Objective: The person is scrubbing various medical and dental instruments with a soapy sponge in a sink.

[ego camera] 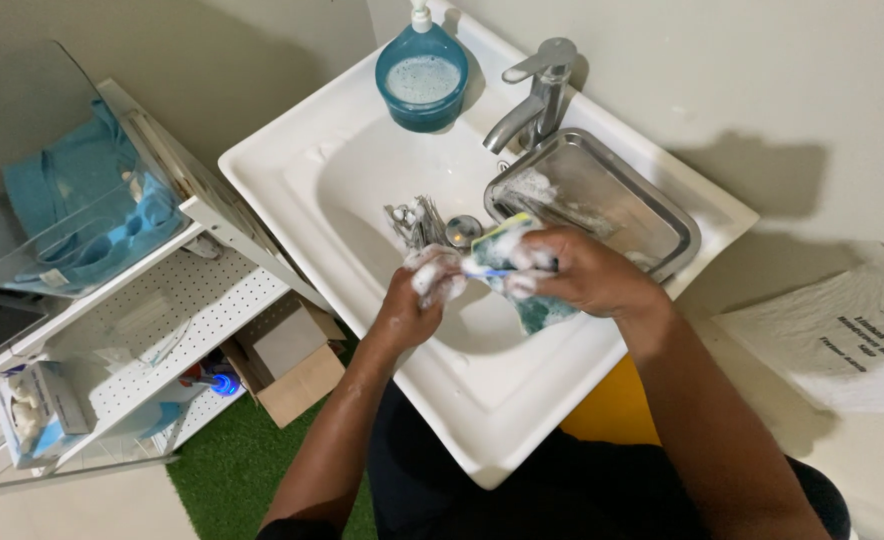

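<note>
A soapy sponge [522, 285], green and yellow under foam, is being held over the middle of the white sink [292, 160]. It is being gripped by the right hand [582, 272], whose fingers [524, 262] are clamped around it from the 3 o'clock side. A thin, blue-handled tool [487, 270] is being pinched by the left hand [420, 295] at the sponge's 9 o'clock edge, with those fingers [437, 275] closed on it and coated in lather; what kind of tool it is cannot be told.

Just beyond the hands, toward 12 o'clock, a bundle of metal instruments [417, 222] is lying in the basin beside the drain [462, 230]. At 1 o'clock a steel tray [652, 215] is being propped on the sink's rim, with suds showing in one corner. A chrome tap [537, 95] is standing at 12 o'clock, and a blue soap dispenser [422, 75] is sitting at 11 o'clock on the ledge.

Well apart at 9 o'clock, a white shelf [162, 300] is carrying blue cloth [82, 190] and small boxes [37, 410]. A printed sheet [832, 340] is lying at 3 o'clock.
</note>
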